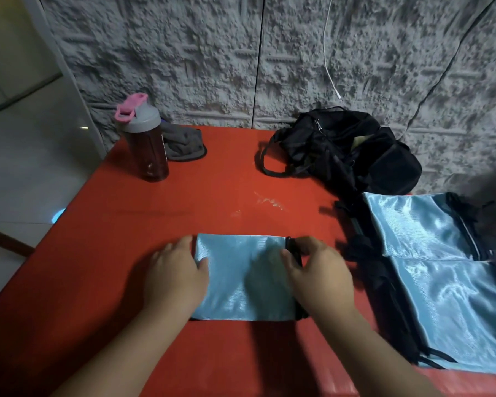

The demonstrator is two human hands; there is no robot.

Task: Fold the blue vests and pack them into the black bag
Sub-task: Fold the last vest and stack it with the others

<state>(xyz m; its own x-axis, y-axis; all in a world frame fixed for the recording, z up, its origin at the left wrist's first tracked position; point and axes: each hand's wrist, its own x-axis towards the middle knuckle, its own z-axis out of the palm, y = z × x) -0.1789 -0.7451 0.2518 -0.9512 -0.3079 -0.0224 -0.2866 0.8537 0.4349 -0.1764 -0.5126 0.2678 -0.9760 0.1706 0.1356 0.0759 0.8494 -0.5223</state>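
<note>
- Holding a folded blue vest (241,279) at the near middle of the red table (201,196): left hand (174,275) rests on its left edge, fingers curled over the border, thumb on the fabric; probably pinning the fold.
- Right hand (317,270) grips the right edge, fingertips pinching the black trim (294,250), likely tucking it square.
- Two more blue vests (430,253) lie flat by the table's right edge, overlapping, black straps trailing.
- Black bag (352,150) sits at the far right against the wall, top apparently unzipped.
- Bare red surface runs between folded vest and bag; bottle (145,138) and grey cloth (184,144) stand far left, well apart.
</note>
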